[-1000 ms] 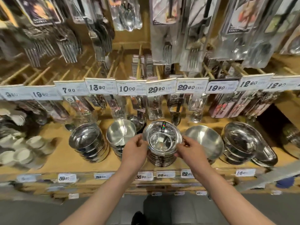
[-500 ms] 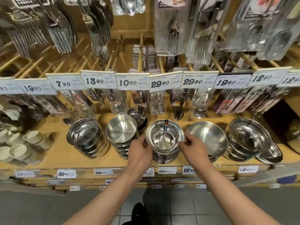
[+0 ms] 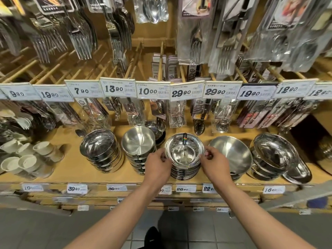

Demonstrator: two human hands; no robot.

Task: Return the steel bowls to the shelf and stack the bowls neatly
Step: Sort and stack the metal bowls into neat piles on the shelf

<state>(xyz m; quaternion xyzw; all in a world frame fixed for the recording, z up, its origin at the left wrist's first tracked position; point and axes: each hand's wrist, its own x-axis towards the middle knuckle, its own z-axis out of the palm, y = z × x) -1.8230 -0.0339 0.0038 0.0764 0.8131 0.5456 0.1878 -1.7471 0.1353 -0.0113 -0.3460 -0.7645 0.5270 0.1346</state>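
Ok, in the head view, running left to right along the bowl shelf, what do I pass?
White cups → shiny bowl stack → matte bowl stack → left hand → rimmed bowl stack → right hand → wide bowl → plate stack.

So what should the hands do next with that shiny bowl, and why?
Probably let go gently. The top bowl already sits nested on its stack on the shelf, with the left hand and right hand pinching its rim on either side. It looks level, so releasing seems right.

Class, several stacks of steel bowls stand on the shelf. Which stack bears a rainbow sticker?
The stack between both hands; its top bowl's rim carries a rainbow sticker, unlike the other stacks.
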